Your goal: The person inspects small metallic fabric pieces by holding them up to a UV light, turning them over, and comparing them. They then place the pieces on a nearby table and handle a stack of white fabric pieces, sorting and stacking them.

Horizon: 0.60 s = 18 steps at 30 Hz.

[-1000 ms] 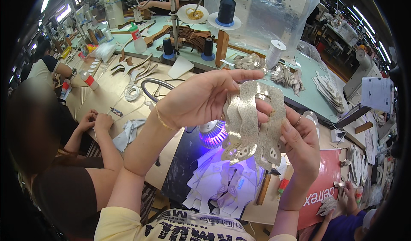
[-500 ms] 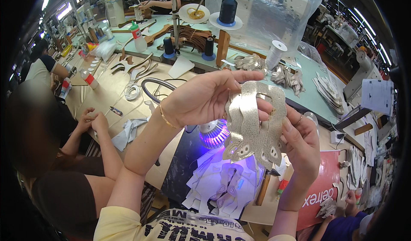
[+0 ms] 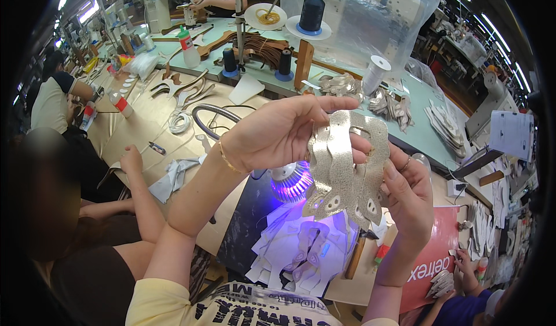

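Note:
Several metallic gold leather cut-outs (image 3: 340,169) hang fanned together in front of me, with wavy edges and small holes in their flared lower ends. My left hand (image 3: 278,130) grips their upper left side; its fingertips show through the gap between the strips, and the index finger points right. On the opposite edge, my right hand (image 3: 410,195) pinches the pieces between thumb and fingers. Behind and below them a lamp (image 3: 289,181) shines purple light. Beneath it lies a loose stack of pale cut-outs (image 3: 278,248), lit violet, on a dark board (image 3: 237,239).
A co-worker's arm (image 3: 145,195) rests at the left near grey scraps (image 3: 171,178). Thread cones (image 3: 311,16), a squeeze bottle (image 3: 188,48) and more gold pieces (image 3: 391,106) stand across the far bench. A red sheet (image 3: 434,239) lies right, near another worker's hand (image 3: 464,262).
My hands keep their hold on the leather pieces, which have barely shifted. At the left, the co-worker's hands have moved apart.

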Each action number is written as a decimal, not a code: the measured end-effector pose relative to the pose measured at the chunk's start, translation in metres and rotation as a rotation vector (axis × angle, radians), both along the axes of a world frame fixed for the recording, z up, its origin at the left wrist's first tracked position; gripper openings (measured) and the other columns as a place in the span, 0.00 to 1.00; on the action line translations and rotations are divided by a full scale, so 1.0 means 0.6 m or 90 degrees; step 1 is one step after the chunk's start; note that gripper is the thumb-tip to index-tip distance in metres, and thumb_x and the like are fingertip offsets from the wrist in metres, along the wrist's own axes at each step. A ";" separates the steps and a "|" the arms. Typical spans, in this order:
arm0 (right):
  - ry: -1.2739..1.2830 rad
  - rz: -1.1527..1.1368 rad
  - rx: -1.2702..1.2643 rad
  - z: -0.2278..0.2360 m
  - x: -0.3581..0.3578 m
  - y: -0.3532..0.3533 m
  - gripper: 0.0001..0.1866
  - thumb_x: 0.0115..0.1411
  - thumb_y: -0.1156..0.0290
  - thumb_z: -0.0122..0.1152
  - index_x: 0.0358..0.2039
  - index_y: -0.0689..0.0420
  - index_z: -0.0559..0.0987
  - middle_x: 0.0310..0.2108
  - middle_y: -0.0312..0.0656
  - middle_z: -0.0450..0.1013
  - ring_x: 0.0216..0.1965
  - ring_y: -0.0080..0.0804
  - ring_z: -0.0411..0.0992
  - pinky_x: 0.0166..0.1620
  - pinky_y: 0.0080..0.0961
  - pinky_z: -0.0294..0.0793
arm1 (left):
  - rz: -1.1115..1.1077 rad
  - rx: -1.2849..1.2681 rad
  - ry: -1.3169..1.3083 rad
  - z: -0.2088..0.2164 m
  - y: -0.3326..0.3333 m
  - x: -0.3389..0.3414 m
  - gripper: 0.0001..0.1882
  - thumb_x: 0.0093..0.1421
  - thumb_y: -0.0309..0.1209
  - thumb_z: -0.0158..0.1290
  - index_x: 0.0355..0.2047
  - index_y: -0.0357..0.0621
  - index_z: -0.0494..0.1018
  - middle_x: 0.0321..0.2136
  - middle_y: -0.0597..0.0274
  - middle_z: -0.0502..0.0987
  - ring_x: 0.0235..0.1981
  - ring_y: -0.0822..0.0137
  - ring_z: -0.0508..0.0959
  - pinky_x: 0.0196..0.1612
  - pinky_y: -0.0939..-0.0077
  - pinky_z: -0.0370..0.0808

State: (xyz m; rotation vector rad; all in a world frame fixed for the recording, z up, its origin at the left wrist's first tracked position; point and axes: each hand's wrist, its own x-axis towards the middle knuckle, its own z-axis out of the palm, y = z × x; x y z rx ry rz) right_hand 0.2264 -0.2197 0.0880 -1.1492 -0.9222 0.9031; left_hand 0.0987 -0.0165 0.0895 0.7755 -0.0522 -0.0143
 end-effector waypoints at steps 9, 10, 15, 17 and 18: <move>0.033 -0.026 0.017 -0.001 -0.007 0.001 0.25 0.61 0.71 0.55 0.57 0.70 0.65 0.47 0.46 0.73 0.45 0.24 0.72 0.48 0.20 0.70 | 0.000 0.000 0.001 -0.001 -0.002 0.001 0.30 0.59 0.25 0.31 0.63 0.31 0.46 0.48 0.26 0.67 0.49 0.42 0.74 0.53 0.60 0.74; 0.030 -0.027 0.008 -0.001 -0.006 0.000 0.26 0.61 0.71 0.56 0.57 0.70 0.65 0.47 0.46 0.73 0.45 0.24 0.72 0.48 0.20 0.70 | -0.001 -0.001 0.000 -0.002 -0.002 0.001 0.30 0.59 0.26 0.31 0.63 0.31 0.46 0.48 0.26 0.67 0.49 0.42 0.74 0.53 0.60 0.74; 0.017 -0.018 0.006 -0.005 -0.001 -0.001 0.26 0.61 0.70 0.56 0.57 0.70 0.65 0.47 0.46 0.73 0.45 0.24 0.72 0.49 0.20 0.70 | -0.004 0.007 -0.014 -0.002 -0.003 -0.001 0.30 0.60 0.26 0.31 0.63 0.31 0.45 0.48 0.28 0.68 0.49 0.43 0.74 0.52 0.61 0.74; 0.009 -0.030 0.020 -0.010 -0.001 0.002 0.26 0.61 0.70 0.56 0.57 0.69 0.65 0.46 0.46 0.74 0.45 0.24 0.72 0.49 0.21 0.70 | 0.002 0.026 -0.017 -0.001 -0.005 -0.004 0.30 0.60 0.25 0.31 0.63 0.31 0.45 0.49 0.29 0.68 0.48 0.44 0.75 0.52 0.61 0.74; 0.005 -0.038 0.030 -0.012 -0.001 0.003 0.26 0.61 0.70 0.56 0.57 0.69 0.65 0.46 0.45 0.74 0.44 0.24 0.72 0.49 0.21 0.70 | 0.006 0.046 -0.027 0.000 -0.006 -0.006 0.29 0.60 0.25 0.31 0.63 0.32 0.45 0.49 0.30 0.69 0.48 0.45 0.75 0.52 0.62 0.75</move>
